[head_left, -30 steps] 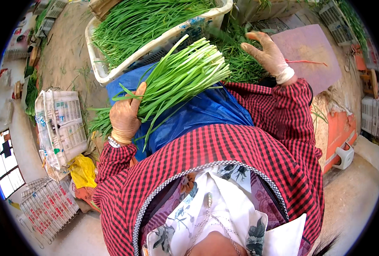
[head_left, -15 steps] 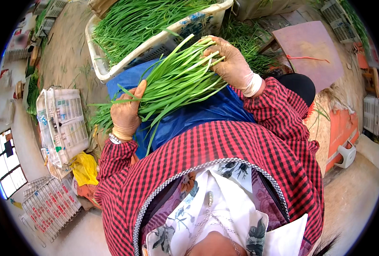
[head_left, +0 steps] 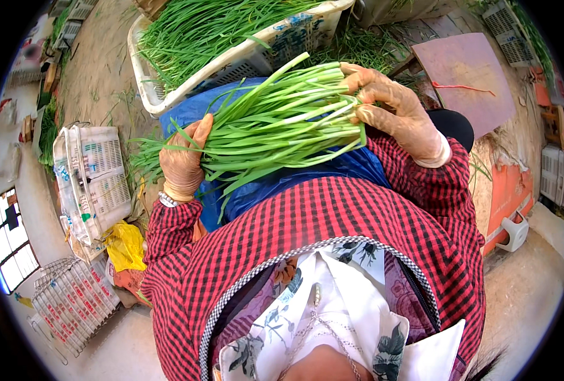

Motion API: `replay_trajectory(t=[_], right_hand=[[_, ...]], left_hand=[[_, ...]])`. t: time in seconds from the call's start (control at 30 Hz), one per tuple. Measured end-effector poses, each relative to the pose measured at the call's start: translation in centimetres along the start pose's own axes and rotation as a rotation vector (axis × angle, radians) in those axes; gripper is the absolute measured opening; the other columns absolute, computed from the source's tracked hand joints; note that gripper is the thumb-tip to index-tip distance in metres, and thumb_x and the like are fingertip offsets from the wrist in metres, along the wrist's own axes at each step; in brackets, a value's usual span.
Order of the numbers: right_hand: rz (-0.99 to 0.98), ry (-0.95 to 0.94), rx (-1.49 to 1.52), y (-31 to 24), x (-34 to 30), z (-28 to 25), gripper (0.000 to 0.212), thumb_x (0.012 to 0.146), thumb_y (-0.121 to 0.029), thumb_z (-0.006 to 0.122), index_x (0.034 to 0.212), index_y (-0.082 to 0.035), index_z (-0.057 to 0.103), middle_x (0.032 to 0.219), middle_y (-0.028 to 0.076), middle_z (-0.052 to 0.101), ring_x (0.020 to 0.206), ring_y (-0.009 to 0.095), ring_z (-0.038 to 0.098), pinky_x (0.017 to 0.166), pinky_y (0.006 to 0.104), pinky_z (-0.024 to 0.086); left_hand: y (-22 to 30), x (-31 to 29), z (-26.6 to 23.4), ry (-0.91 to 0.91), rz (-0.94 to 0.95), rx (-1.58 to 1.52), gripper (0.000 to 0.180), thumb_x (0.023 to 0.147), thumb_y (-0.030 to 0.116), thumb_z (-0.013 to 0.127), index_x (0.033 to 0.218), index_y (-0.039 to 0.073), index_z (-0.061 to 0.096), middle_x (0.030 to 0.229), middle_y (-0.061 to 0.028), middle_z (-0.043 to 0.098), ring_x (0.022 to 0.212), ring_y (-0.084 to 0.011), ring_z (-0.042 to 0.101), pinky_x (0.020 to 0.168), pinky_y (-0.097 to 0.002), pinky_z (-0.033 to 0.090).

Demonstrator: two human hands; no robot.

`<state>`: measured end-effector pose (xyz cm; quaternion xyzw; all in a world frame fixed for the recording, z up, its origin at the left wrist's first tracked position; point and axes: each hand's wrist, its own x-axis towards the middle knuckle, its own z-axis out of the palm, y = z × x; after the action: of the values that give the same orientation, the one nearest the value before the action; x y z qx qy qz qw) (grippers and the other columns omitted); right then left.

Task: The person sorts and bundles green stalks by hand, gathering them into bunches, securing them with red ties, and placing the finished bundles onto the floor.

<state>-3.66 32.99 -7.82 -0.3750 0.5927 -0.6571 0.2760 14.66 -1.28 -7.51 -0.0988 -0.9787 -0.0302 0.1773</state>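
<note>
A bunch of garlic chives (head_left: 275, 127) lies across my lap over a blue plastic apron (head_left: 332, 166), pale stem ends to the right, green leaf tips to the left. My left hand (head_left: 185, 159), in a thin tan glove, is wrapped round the leafy part, its thumb on top. My right hand (head_left: 396, 108), gloved alike, is at the stem ends, with bent fingers and thumb pinching some of them. Just beyond the bunch stands a white plastic crate (head_left: 143, 76) heaped with more chives (head_left: 205, 38).
Loose greens (head_left: 367, 51) lie right of the crate. Further right is a pinkish board (head_left: 466, 73) with a red string (head_left: 463, 87). White baskets (head_left: 101, 181), a yellow plastic bag (head_left: 126, 246) and a wire rack (head_left: 75, 305) are at left. A white plastic stool (head_left: 514, 232) is at right.
My right hand has moved right and slightly down along the stem ends, its fingers now more spread. The stems lie more level and even. My left hand keeps its hold, shifting slightly.
</note>
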Motion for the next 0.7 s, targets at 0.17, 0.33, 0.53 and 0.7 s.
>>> replay_trajectory(t=[0.17, 0.33, 0.53, 0.7], right_hand=[[-0.127, 0.110, 0.011, -1.3, -2.0, -3.4, 0.018, 0.095, -0.017, 0.060, 0.086, -0.003, 0.065, 0.111, 0.008, 0.064, 0.132, 0.034, 0.047, 0.103, 0.0442, 0.044], [0.151, 0.359, -0.805, 2.6, -4.6, -9.4, 0.033, 0.091, -0.018, 0.064, 0.118, 0.001, 0.062, 0.141, 0.017, 0.050, 0.133, 0.031, 0.045, 0.107, 0.0372, 0.038], [0.127, 0.204, -0.112, 1.4, 1.9, -1.0, 0.075, 0.089, -0.030, 0.072, 0.149, -0.005, 0.034, 0.148, 0.016, 0.039, 0.135, 0.026, 0.041, 0.100, 0.0364, 0.047], [0.511, -0.082, 0.099, 0.9, 4.5, -0.5, 0.031, 0.097, -0.027, 0.061, 0.117, -0.003, 0.060, 0.079, 0.003, 0.061, 0.063, 0.006, 0.055, 0.052, 0.0178, 0.042]], left_hand=[[-0.4, -0.7, 0.2, 0.056, -0.029, 0.004, 0.052, 0.078, -0.002, 0.064, 0.129, 0.010, 0.061, 0.103, -0.0121, 0.070, 0.087, -0.0291, 0.068, 0.074, -0.0365, 0.053], [-1.9, -1.1, -0.1, 0.080, -0.044, 0.025, 0.053, 0.080, -0.003, 0.063, 0.132, 0.008, 0.059, 0.106, -0.0134, 0.069, 0.089, -0.0290, 0.068, 0.075, -0.0360, 0.054], [-2.0, -2.0, 0.4, 0.086, -0.053, 0.001, 0.054, 0.080, -0.003, 0.063, 0.133, 0.007, 0.058, 0.107, -0.0154, 0.068, 0.089, -0.0297, 0.068, 0.074, -0.0372, 0.053], [-2.6, -3.3, 1.4, 0.111, -0.082, -0.082, 0.051, 0.082, -0.004, 0.063, 0.132, 0.005, 0.057, 0.110, -0.0146, 0.068, 0.093, -0.0296, 0.068, 0.077, -0.0357, 0.054]])
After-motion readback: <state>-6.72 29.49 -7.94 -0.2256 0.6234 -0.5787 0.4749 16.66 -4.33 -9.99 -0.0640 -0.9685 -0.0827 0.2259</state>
